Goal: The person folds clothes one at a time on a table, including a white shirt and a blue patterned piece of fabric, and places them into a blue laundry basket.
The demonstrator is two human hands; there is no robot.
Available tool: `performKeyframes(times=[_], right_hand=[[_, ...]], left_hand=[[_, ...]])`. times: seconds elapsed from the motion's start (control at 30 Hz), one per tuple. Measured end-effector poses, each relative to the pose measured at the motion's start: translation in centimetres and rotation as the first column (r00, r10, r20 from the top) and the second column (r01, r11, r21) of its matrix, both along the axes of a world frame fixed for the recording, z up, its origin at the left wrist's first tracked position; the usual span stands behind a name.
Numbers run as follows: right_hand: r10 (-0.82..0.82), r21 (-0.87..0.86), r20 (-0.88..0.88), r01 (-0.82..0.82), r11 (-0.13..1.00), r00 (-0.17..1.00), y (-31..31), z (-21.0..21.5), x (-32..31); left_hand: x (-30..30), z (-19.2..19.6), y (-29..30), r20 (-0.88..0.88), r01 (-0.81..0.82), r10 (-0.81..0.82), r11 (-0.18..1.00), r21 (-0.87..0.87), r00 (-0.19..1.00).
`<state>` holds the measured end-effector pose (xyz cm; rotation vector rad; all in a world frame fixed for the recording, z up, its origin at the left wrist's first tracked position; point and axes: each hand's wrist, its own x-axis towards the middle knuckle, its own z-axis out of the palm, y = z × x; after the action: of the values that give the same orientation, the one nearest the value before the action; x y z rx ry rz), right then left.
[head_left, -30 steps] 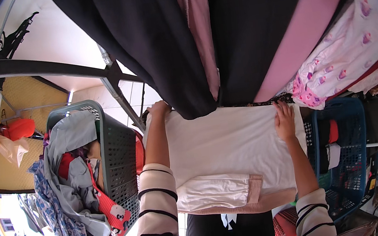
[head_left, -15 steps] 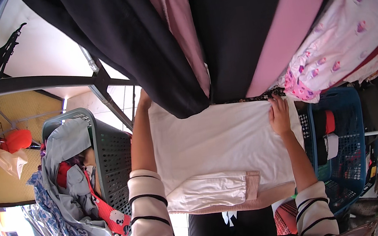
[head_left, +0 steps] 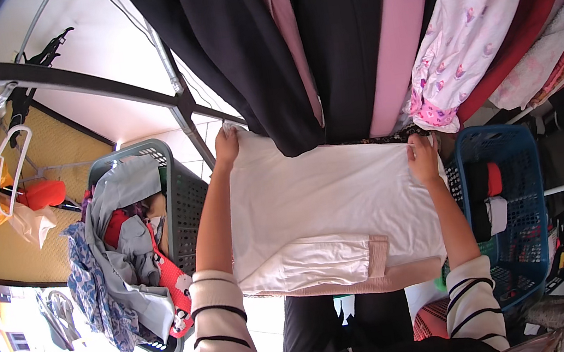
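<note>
- Gripping the white top point(head_left: 321, 199) at its far-left corner with the left hand point(head_left: 226, 144), fingers closed.
- Pinching its far edge near the right corner with the right hand point(head_left: 423, 157), probably for even tension.
- Spread between grey basket point(head_left: 191, 216) and blue basket point(head_left: 517, 166), apparently within easy reach.

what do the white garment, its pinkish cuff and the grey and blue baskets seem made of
White garment: matte, soft knit, probably cotton or a blend, judging by its fine creases.
Cuff: probably ribbed knit; it looks textured.
Grey basket and blue basket: likely moulded plastic, given their regular perforations and uniform colour.
</note>
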<state>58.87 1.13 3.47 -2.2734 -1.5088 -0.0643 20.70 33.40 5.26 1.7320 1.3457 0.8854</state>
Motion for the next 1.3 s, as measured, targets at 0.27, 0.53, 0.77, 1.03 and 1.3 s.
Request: performKeyframes(times=[0.27,0.53,0.77,1.03,1.3], right_hand=[[0.12,-0.277,0.326,-0.027,0.961,0.938,-1.7,0.4,1.5],[0.209,-0.187,0.451,-0.138,0.973,0.867,-3.4,0.6,1.8],[0.164,-0.275,0.39,-0.055,0.96,0.906,-6.4,-1.6,1.5],[0.042,-0.35,0.386,0.105,0.931,0.921,-4.3,-2.1,1.0],[0.01,-0.323,0.431,0.144,0.935,0.902,-5.3,-4.6,1.2]], left_hand=[[-3.8,0.2,-7.4,0.184,0.004,0.021,0.991,-0.132,0.983],[-6.1,3.3,-9.2,0.538,0.175,-0.111,0.982,-0.069,0.835],[-9.1,-0.1,-16.5,-0.132,0.328,-0.323,0.944,0.017,0.937],[-6.8,-1.3,-15.9,-0.171,0.109,-0.087,0.986,0.125,0.981],[-12.5,0.1,-17.6,-0.1,0.593,-0.599,0.801,-0.079,0.795]])
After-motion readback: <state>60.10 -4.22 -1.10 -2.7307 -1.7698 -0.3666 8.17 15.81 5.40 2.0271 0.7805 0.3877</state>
